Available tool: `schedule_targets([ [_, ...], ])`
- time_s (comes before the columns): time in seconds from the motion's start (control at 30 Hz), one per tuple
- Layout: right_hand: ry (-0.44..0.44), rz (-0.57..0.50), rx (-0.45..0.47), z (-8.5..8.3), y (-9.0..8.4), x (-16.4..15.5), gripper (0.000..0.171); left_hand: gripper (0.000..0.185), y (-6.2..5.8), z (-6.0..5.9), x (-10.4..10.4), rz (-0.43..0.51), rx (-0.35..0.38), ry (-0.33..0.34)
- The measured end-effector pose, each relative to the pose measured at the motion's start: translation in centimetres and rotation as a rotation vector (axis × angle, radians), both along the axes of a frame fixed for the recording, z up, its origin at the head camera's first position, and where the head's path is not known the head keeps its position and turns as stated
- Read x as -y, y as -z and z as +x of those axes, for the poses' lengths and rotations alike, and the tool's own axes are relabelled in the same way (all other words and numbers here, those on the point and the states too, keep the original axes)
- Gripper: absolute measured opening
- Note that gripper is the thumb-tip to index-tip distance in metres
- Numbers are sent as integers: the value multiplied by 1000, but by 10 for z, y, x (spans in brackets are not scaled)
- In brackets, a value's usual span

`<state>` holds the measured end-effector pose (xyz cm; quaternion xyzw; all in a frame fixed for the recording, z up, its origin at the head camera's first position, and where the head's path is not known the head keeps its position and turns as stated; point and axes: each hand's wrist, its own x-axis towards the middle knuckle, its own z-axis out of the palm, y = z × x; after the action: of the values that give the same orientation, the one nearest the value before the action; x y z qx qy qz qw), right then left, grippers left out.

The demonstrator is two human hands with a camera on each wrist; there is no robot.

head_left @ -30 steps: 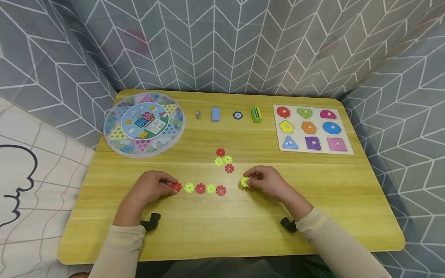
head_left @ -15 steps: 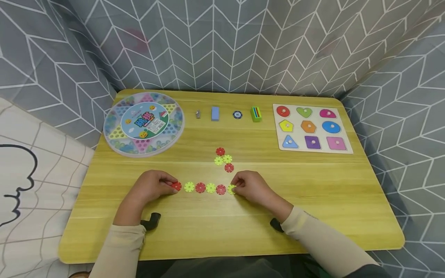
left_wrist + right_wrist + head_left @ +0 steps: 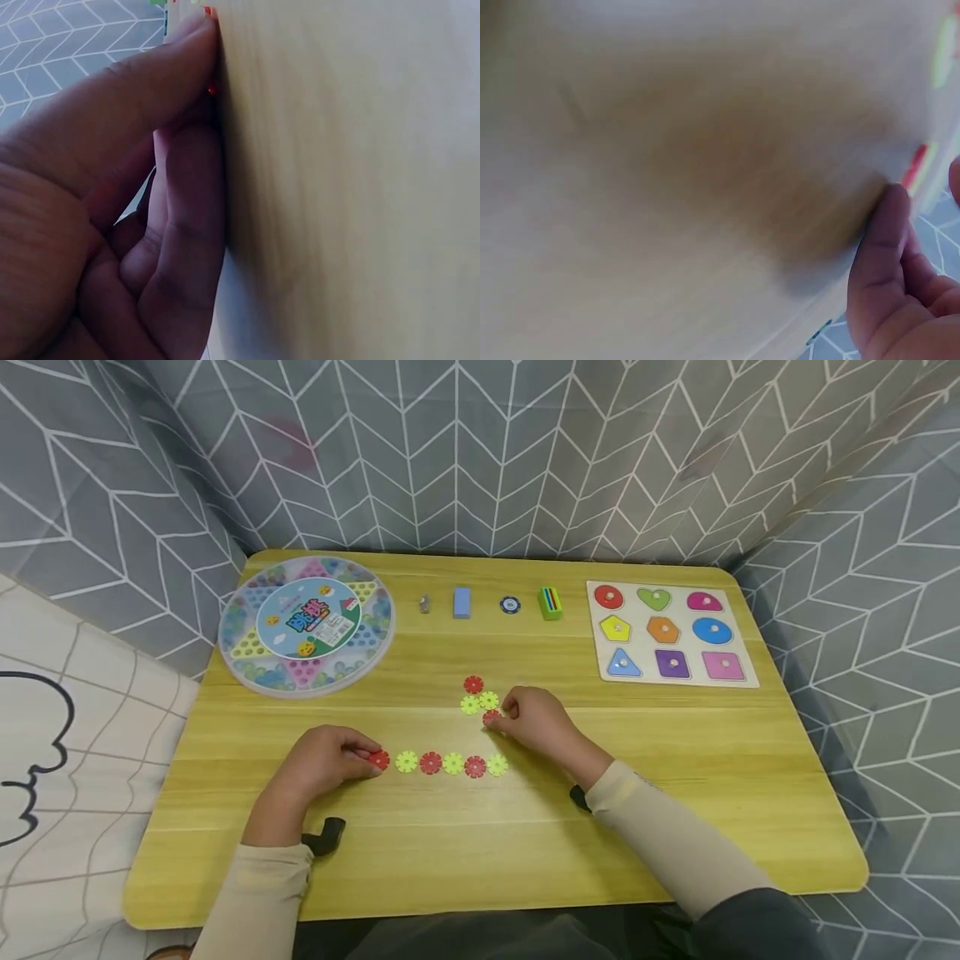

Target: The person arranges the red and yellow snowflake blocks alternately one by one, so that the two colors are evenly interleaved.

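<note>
In the head view, several red and yellow-green notched plastic discs lie in a row. At the row's left end my left hand (image 3: 326,762) pinches a red notched disc (image 3: 382,760); a bit of red shows between thumb and finger in the left wrist view. A yellow-green notched disc (image 3: 497,765) ends the row on the right. Above it, a small cluster has a red disc (image 3: 473,684), two yellow-green discs (image 3: 488,700) and a lower red disc (image 3: 491,717). My right hand (image 3: 542,724) reaches this lower disc, its fingertips apart around it and partly covering it.
A round Chinese checkers board (image 3: 307,681) stands back left. Along the back lie a small grey piece (image 3: 424,604), a blue block (image 3: 461,603), a poker chip (image 3: 510,604) and a green striped block (image 3: 550,603). A shape puzzle board (image 3: 637,619) is at right.
My right hand brought a yellow-green disc leftward to the row's right end, let it go, and moved up to the lower red disc of the cluster. My left hand stayed put.
</note>
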<state>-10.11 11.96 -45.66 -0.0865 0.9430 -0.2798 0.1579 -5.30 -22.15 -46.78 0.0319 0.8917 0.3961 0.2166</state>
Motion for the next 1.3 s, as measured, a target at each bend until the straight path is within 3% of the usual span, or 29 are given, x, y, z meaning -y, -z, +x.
schedule_targets([
  [0.2,-90,204,-45,-6,6,9,38,26,4,1,-4,5,16,-1],
  [0.37,-83,153,-28,-6,1,-1,21,26,3,1,-5,-7,9,4],
  [0.43,-40,46,13,-8,1,-11,15,25,2,1,-4,-10,12,1],
  [0.5,36,-136,88,-10,1,-22,9,25,2,1,-4,-5,18,0],
  [0.67,259,-612,306,-12,-7,-51,27,24,3,-1,-5,-1,21,-6],
  [0.8,329,-768,416,-2,-23,-68,38,25,2,-1,-5,4,15,-1],
  [0.93,331,-797,475,14,-26,-80,38,26,1,-2,-4,3,9,-1],
  [1.1,298,-770,494,36,-10,-78,27,26,0,-2,-1,1,3,10],
  [1.3,222,-575,447,50,5,-62,13,28,1,-2,1,-2,6,5],
])
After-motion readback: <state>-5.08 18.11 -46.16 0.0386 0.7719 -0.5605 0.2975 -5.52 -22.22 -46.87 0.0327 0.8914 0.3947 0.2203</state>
